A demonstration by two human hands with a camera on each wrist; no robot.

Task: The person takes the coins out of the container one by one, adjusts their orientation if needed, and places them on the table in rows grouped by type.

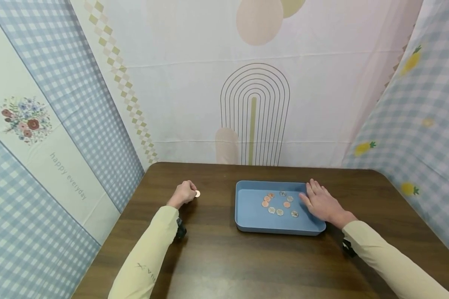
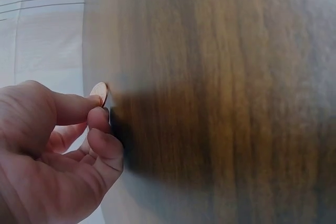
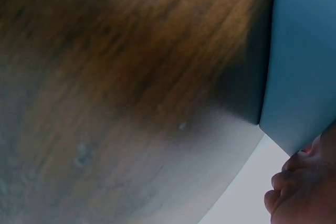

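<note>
Between thumb and fingertips my left hand (image 1: 184,194) pinches a copper-coloured coin (image 2: 100,93), held above the wooden table to the left of the tray. In the head view this coin looks like a small pale disc beyond the fingertips. The blue rectangular tray (image 1: 252,220) holds several copper coins (image 1: 265,204) and several silver coins (image 1: 280,212), lying flat and scattered. My right hand (image 1: 323,204) rests over the tray's right side, fingers straight along the rim and thumb reaching inside. Only its fingers beside the blue wall show in the right wrist view.
The dark wooden table (image 1: 209,253) extends around the tray on all sides. A white patterned cloth (image 1: 187,104) hangs behind its far edge. Checked cloths hang at the left (image 1: 97,83) and right (image 1: 415,137).
</note>
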